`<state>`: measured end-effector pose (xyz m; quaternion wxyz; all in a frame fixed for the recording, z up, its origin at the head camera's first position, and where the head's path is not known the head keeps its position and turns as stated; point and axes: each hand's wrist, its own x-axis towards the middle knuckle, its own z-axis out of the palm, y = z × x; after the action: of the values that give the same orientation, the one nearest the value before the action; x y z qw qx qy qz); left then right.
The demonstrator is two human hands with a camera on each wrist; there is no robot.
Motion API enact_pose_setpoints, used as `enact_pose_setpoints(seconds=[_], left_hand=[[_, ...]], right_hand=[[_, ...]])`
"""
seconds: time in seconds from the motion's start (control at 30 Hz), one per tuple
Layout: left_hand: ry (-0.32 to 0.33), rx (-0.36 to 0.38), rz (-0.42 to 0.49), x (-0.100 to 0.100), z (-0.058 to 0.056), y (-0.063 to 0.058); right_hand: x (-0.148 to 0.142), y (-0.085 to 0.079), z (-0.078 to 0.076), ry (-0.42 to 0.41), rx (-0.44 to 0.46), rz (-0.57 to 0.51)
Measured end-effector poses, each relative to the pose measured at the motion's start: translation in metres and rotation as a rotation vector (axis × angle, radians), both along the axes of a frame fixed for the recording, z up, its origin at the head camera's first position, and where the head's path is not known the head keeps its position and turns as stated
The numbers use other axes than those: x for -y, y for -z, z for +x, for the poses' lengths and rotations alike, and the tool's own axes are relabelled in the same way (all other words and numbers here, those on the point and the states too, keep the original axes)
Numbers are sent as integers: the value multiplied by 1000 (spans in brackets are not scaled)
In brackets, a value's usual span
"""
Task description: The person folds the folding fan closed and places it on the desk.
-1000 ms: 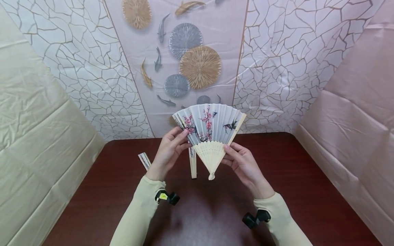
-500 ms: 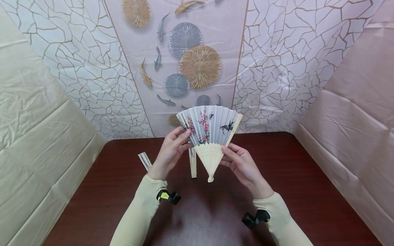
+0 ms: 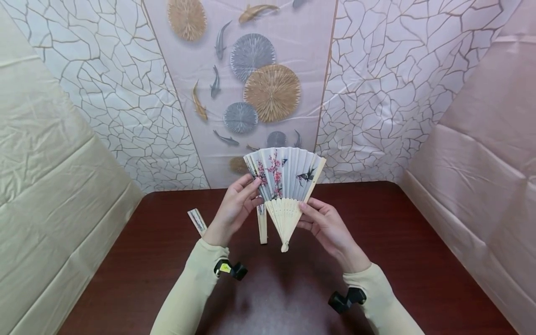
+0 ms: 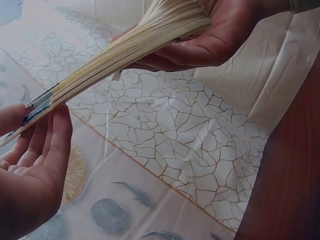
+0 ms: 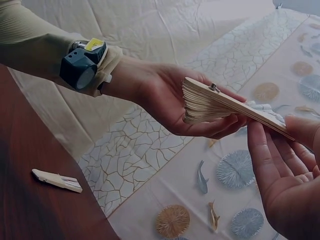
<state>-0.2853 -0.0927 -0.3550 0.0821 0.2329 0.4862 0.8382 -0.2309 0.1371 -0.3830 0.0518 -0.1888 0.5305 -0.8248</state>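
Note:
A partly spread folding fan (image 3: pixel 289 174) is held up over the table, its pivot end pointing down. Pink blossoms and a dark bird decorate its pale leaf above cream slatted ribs. My left hand (image 3: pixel 236 209) pinches the fan's left side, thumb on the leaf near the edge. On the opposite side my right hand (image 3: pixel 331 228) grips the outer rib, thumb in front and fingers behind. In the left wrist view the stacked ribs (image 4: pixel 130 47) run between both hands. The right wrist view shows the metal pivot (image 5: pixel 214 87) of the fan.
A folded fan (image 3: pixel 262 228) lies on the dark red table (image 3: pixel 138 260) behind the held one. Another folded fan (image 3: pixel 197 221) lies further left, partly hidden by the left wrist. Patterned cloth (image 3: pixel 368 102) hangs at the back, with plain cloth walls on both sides.
The fan has narrowed as its right edge came inward with my right hand. It has also sunk slightly, and my left hand has shifted a little to the right.

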Motion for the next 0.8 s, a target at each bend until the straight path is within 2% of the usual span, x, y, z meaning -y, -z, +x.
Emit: enact_pose_setpoints(seconds=[0.27, 0.8], left_hand=[[43, -10, 23, 1, 1, 2], [8, -39, -45, 2, 3, 5]], right_hand=[[3, 2, 0, -25, -12, 26], [11, 2, 3, -35, -12, 70]])
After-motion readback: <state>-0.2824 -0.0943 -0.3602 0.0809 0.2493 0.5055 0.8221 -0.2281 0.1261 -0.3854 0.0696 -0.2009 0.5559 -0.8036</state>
